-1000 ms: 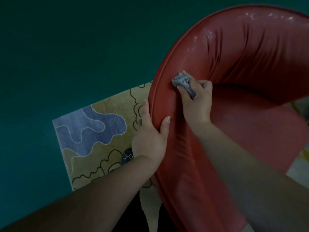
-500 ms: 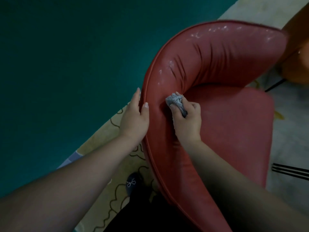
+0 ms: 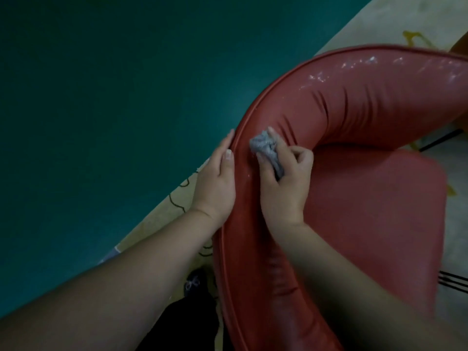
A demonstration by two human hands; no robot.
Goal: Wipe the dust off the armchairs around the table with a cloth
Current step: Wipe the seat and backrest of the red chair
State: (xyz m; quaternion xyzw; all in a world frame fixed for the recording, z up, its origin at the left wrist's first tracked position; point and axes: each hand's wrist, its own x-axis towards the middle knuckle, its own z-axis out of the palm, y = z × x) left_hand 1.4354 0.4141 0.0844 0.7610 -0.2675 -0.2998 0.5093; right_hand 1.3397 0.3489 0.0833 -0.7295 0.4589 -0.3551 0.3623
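A red padded armchair [image 3: 367,198] with a curved backrest fills the right half of the view. Pale dust streaks show on the top of its backrest at the upper right. My right hand [image 3: 283,183] is shut on a crumpled grey cloth [image 3: 266,148] and presses it against the inner side of the backrest near the piped rim. My left hand [image 3: 216,183] lies flat along the outer side of that rim, thumb on the piping, steadying the chair.
A dark teal wall or floor surface [image 3: 114,97] takes up the left. A cream rug [image 3: 177,201] with dark outline patterns lies under the chair. Thin black legs [image 3: 453,282] show at the right edge, and an orange-brown object [image 3: 462,44] at the top right corner.
The view swung so the chair sits further right and lower. My right hand with the cloth slid along the backrest's inner curve; my left hand shifted from gripping the rim to lying along it.
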